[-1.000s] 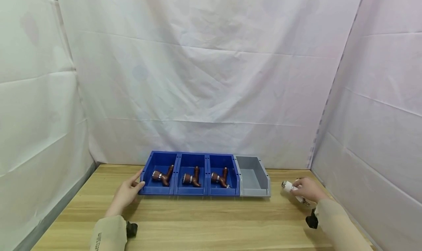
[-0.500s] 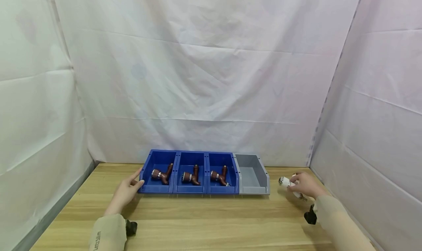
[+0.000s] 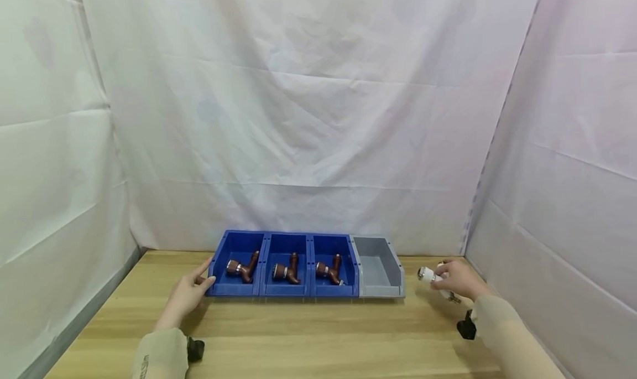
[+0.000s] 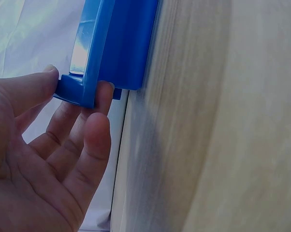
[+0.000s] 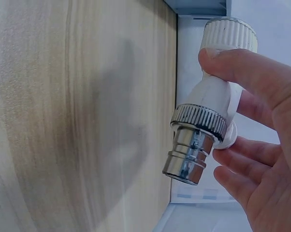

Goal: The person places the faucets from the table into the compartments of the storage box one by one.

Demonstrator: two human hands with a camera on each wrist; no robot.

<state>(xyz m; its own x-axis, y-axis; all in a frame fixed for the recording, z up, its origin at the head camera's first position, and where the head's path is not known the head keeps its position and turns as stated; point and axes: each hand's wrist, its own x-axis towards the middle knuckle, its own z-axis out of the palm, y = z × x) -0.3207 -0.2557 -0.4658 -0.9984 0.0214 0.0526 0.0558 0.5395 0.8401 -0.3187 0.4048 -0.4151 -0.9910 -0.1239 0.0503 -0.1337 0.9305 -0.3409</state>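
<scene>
My right hand (image 3: 460, 279) grips a white tap (image 5: 208, 96) with a ribbed knob and a chrome hose nozzle. It holds the tap above the table, to the right of the grey bin (image 3: 380, 291). The thumb lies across the tap just below the knob. My left hand (image 3: 186, 296) pinches the front left corner of the leftmost blue bin (image 4: 90, 53), thumb on one side and fingers on the other. Three brown taps lie one per blue bin: the left tap (image 3: 244, 268), the middle tap (image 3: 287, 269) and the right tap (image 3: 330, 269).
The middle blue bin (image 3: 286, 291), the right blue bin (image 3: 334, 292) and the grey bin stand side by side in one row. They sit near the back edge of the wooden table (image 3: 298, 335). White cloth (image 3: 298, 119) hangs behind and on both sides.
My right hand has raised the white tap a little and shifted it slightly left, towards the grey bin. The left hand stays at the blue bin's corner.
</scene>
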